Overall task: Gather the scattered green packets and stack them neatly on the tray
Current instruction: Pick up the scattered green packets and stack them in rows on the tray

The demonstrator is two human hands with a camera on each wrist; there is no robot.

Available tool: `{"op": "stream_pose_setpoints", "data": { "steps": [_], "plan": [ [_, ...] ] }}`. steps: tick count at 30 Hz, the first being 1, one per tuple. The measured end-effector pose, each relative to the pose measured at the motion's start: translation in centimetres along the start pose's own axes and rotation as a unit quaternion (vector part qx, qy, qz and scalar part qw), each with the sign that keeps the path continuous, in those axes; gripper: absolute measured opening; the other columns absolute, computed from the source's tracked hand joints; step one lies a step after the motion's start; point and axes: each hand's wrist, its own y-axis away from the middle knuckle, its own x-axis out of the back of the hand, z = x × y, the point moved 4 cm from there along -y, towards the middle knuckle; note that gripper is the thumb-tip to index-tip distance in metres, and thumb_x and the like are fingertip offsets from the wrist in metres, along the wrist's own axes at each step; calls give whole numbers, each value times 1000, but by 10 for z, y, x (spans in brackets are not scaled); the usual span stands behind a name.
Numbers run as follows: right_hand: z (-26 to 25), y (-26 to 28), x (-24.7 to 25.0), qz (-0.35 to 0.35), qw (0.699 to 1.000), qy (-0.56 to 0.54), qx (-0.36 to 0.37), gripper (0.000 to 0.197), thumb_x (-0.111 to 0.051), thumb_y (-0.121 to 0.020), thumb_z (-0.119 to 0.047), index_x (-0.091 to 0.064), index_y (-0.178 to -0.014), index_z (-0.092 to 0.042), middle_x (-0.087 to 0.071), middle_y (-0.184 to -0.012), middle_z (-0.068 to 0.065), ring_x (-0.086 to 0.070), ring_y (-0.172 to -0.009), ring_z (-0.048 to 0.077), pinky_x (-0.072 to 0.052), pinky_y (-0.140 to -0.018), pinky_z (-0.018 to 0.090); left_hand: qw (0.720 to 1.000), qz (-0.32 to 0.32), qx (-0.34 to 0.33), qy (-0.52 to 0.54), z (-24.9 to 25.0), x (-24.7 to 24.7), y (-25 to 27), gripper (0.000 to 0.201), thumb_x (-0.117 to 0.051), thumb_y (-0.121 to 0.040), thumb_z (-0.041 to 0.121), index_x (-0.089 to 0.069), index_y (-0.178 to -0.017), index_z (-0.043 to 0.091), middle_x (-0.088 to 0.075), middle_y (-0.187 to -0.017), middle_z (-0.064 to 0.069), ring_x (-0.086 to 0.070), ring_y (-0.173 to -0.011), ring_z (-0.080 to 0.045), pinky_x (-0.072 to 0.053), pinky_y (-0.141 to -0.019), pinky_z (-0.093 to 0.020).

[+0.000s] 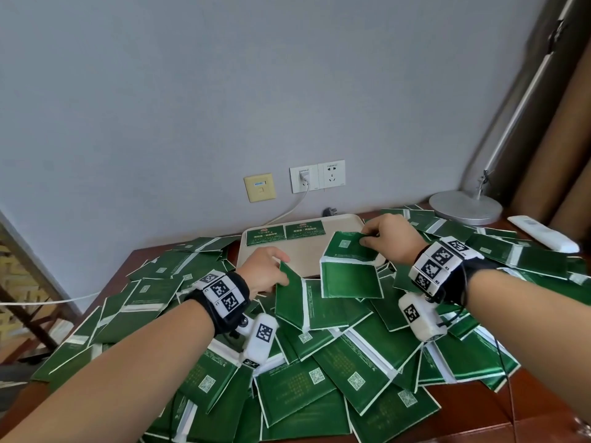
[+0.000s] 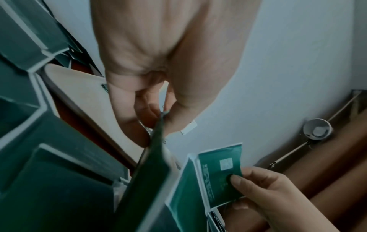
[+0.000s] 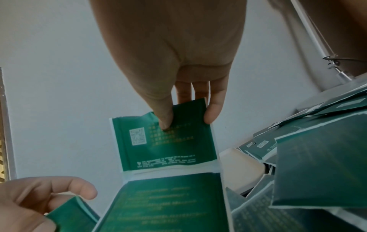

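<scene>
Several green packets (image 1: 323, 388) lie heaped across the brown table. A beige tray (image 1: 307, 251) at the back holds two packets (image 1: 286, 233) side by side along its far edge. My left hand (image 1: 265, 273) pinches the top corner of a folded packet (image 1: 292, 302) lifted just in front of the tray; the same pinch (image 2: 158, 119) shows in the left wrist view. My right hand (image 1: 390, 238) pinches another packet (image 1: 350, 270) by its upper edge, over the tray's right front corner, thumb on its printed face (image 3: 164, 138), lower flap hanging.
A lamp base (image 1: 465, 206) and a white remote (image 1: 540, 233) sit at the back right among packets. Wall sockets (image 1: 318, 175) with a cable are behind the tray. The table's left edge (image 1: 128, 260) drops off beside a stair rail.
</scene>
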Motion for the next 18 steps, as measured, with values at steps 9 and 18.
{"op": "stream_pose_setpoints", "data": {
  "steps": [9,18],
  "plan": [
    [5,0,1,4,999,-40,-17,11,-72,-83,-22,-76,-92,-17,-72,-87,0,-65,-80,15,-49,-73,25,996,22,-1,-87,20,21,-6,43,-64,-79,-8,-62,-114,16,-56,-98,-3,-61,-86,-15,-55,-70,-28],
    [-18,11,-13,-63,997,37,14,11,-70,-81,-25,-76,-90,-26,-71,-83,-7,-65,-79,12,-55,-76,30,977,-74,-63,-190,32,-24,5,37,-71,-87,35,-57,-118,21,-67,-102,-7,-70,-83,-24,-61,-75,-36]
  ]
}}
